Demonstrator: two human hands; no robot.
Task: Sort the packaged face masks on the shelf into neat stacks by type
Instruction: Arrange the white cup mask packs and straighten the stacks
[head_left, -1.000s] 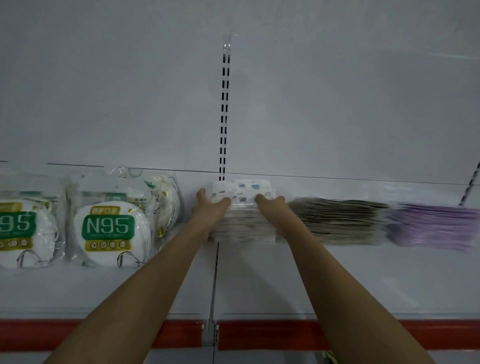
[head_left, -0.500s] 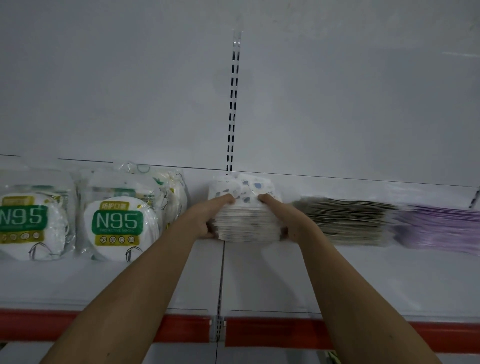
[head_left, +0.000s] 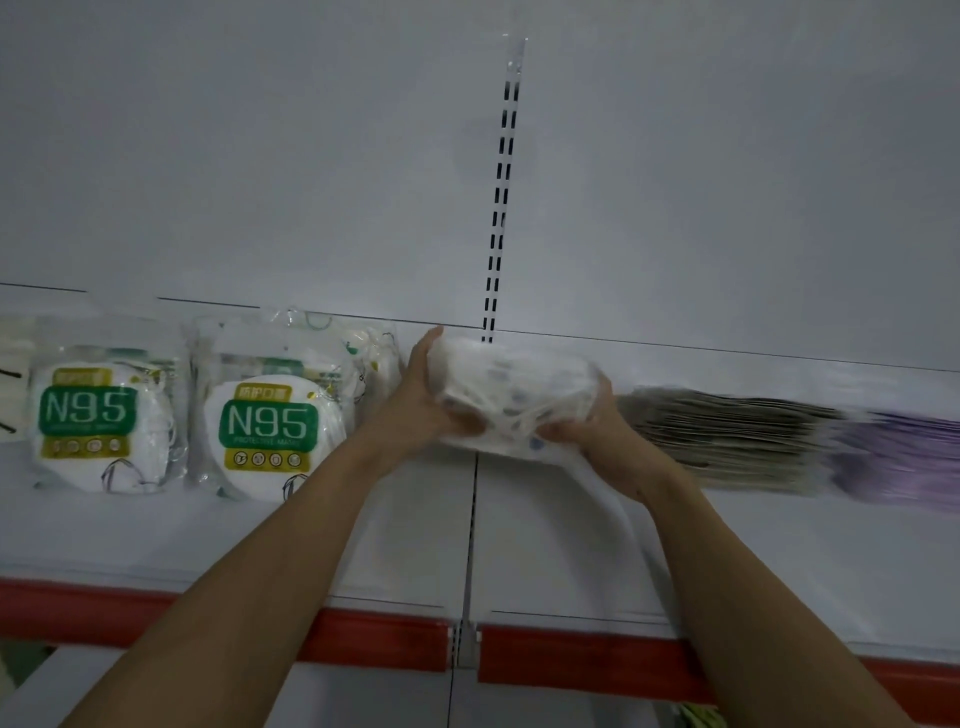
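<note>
1. A blurred stack of white patterned packaged face masks is clamped between the left hand and the right hand, fingers curled around its ends.
2. It is held just above the white metal shelf, between the green-labelled N95 mask packets and a flat grey-beige mask stack.

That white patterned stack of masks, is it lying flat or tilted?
Tilted: the patterned stack is blurred, clasped between left hand and right hand.

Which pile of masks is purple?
The purple stack at the far right end of the shelf; the stack beside it is greyish-tan.
</note>
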